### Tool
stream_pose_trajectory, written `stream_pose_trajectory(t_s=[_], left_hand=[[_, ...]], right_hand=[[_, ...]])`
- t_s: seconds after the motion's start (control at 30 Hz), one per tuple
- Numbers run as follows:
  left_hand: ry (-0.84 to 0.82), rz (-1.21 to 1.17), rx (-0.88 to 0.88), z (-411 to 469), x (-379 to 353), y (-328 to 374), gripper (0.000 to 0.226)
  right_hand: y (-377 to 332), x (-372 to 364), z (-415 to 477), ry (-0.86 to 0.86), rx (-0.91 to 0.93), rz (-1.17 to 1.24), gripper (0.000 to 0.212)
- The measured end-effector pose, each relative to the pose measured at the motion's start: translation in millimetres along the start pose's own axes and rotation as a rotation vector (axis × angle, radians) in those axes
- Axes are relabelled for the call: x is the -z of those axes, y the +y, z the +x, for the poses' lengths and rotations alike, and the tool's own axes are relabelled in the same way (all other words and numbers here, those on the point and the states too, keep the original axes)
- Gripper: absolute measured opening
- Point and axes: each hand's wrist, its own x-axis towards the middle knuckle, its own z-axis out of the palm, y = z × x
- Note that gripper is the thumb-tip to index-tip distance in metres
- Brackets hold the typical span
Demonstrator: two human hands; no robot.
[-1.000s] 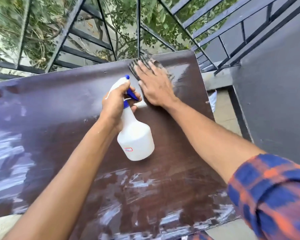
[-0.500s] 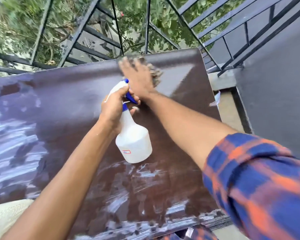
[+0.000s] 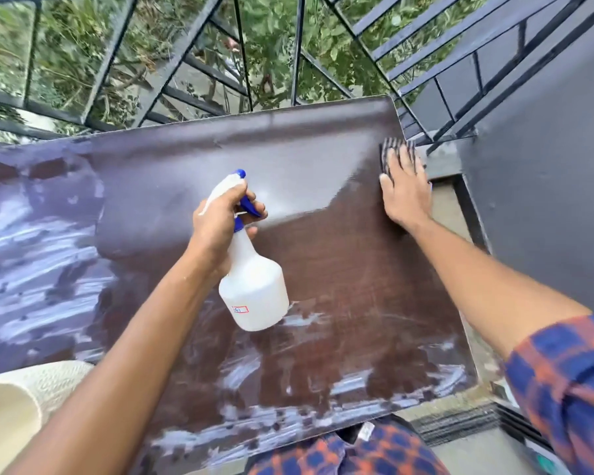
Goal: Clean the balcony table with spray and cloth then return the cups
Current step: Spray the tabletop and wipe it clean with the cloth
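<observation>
A dark brown table point(image 3: 340, 275) fills the view, wet and streaked along its near and left parts. My left hand point(image 3: 220, 224) grips the neck of a white spray bottle point(image 3: 254, 296) with a blue trigger, held tilted above the table's middle. My right hand point(image 3: 405, 193) lies flat with straight fingers on a dark ribbed cloth point(image 3: 391, 150), pressing it on the table's far right corner. Most of the cloth is hidden under the hand. No cups are in view.
A black metal railing point(image 3: 192, 56) runs along the table's far side, with trees beyond. A grey wall point(image 3: 546, 166) stands close on the right. A cream woven object point(image 3: 21, 399) sits at the near left edge. A floor mat point(image 3: 456, 423) lies below the table's near right corner.
My right hand has swept the cloth from the far middle of the table to its far right corner. The left hand and spray bottle have stayed near the middle.
</observation>
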Motion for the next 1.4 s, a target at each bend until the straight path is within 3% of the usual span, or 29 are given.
stream_pose_trajectory(t_s=[0.13, 0.3, 0.43, 0.6, 0.7, 0.9, 0.97, 1.2, 1.33, 1.4], left_hand=[[0.012, 0.005, -0.009, -18.9, 10.0, -9.3, 0.022], [0.041, 0.083, -0.022, -44.2, 18.8, -28.8, 0.024], [0.051, 0.141, -0.027, -65.7, 15.4, -46.6, 0.026], [0.027, 0.099, -0.061, -102.9, -1.5, -68.9, 0.025], [0.008, 0.053, -0.075, -125.3, -10.3, -80.3, 0.026], [0.025, 0.027, -0.054, -154.9, -0.7, -95.6, 0.027], [0.060, 0.026, -0.042, -161.3, 14.1, -98.0, 0.027], [0.164, -0.014, -0.071, -169.8, 75.9, -87.1, 0.026], [0.148, -0.030, -0.055, -162.0, 102.7, -80.8, 0.025], [0.123, -0.029, -0.043, -155.8, 110.7, -77.5, 0.025]], right_hand=[[-28.6, -27.2, -77.3, 0.034, -0.048, -0.021, 0.059], [-82.3, -50.3, -157.5, -0.001, 0.372, -0.069, 0.056], [-43.0, -41.7, -168.8, -0.060, 0.607, -0.110, 0.056], [62.2, -30.6, -151.1, -0.080, 0.246, -0.126, 0.063], [97.6, -32.7, -175.3, -0.102, 0.178, -0.083, 0.065], [40.4, -47.5, -252.9, 0.005, -0.185, 0.059, 0.066], [-2.5, -51.6, -263.4, 0.001, -0.200, 0.123, 0.068], [-151.8, -75.0, -294.7, -0.067, 0.278, 0.063, 0.063], [-132.6, -74.6, -290.4, -0.108, 0.606, -0.037, 0.058], [-88.5, -76.3, -276.5, -0.062, 0.524, -0.060, 0.056]])
